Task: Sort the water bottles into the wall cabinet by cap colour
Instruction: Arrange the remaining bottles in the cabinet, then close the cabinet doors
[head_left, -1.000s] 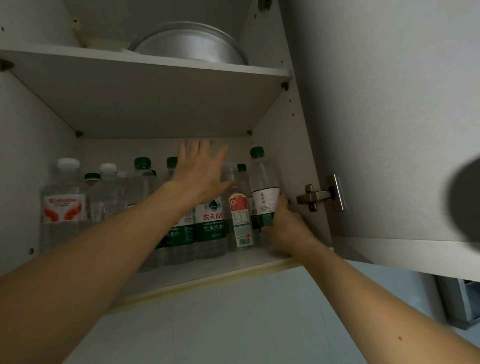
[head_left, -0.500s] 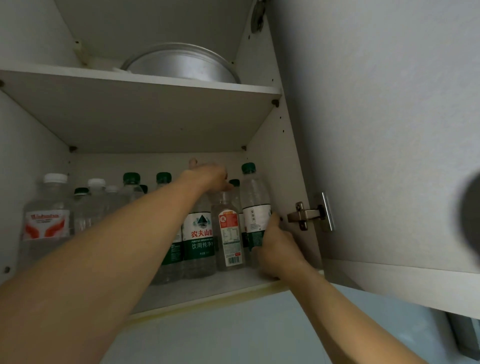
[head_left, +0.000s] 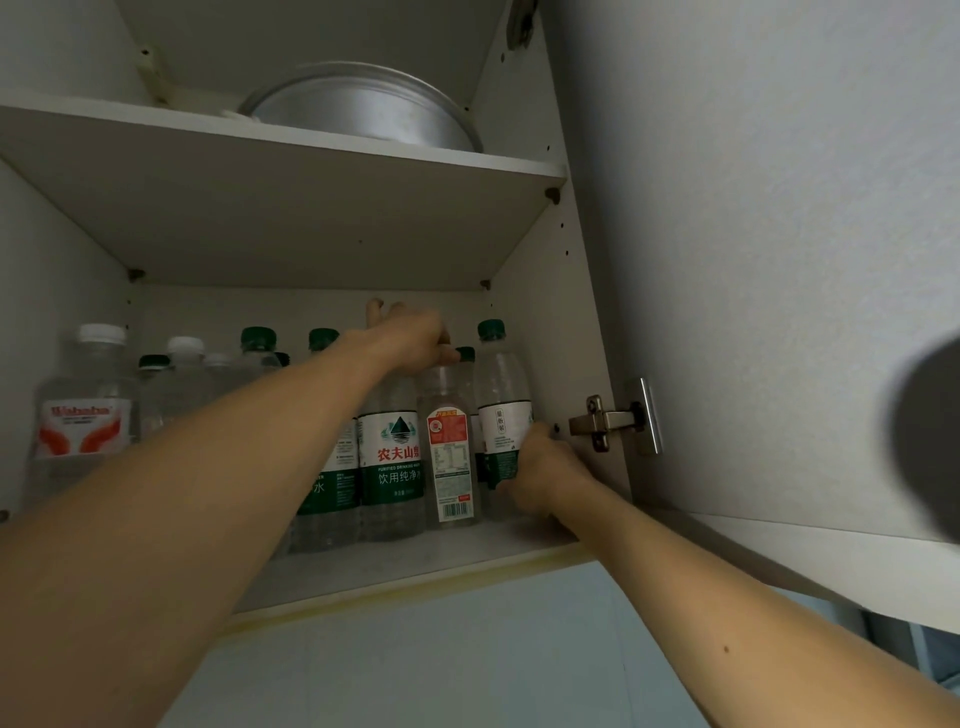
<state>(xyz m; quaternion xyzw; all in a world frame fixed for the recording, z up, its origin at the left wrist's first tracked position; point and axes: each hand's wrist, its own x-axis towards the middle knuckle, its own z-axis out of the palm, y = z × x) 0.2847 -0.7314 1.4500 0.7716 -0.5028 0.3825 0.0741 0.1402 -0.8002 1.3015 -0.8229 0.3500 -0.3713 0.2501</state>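
On the wall cabinet's lower shelf (head_left: 395, 564) stand several water bottles. White-capped ones, among them a red-and-white labelled bottle (head_left: 83, 415), stand at the left. Green-capped bottles (head_left: 392, 462) fill the middle and right. My left hand (head_left: 410, 340) lies over the top of a small bottle with a red label (head_left: 449, 457), hiding its cap. My right hand (head_left: 540, 475) grips the lower part of the rightmost green-capped bottle (head_left: 501, 400), which stands upright beside the cabinet's right wall.
A metal pan (head_left: 363, 106) sits on the upper shelf (head_left: 280, 156). The open cabinet door (head_left: 753, 260) hangs at the right on a metal hinge (head_left: 618, 418). A dark blurred shape (head_left: 930, 441) covers the right edge. Below the cabinet is a pale blue wall.
My left hand went from spread in front of the bottles to closed over the red-labelled bottle's top. My right hand stays on the rightmost bottle. The view has tilted upward.
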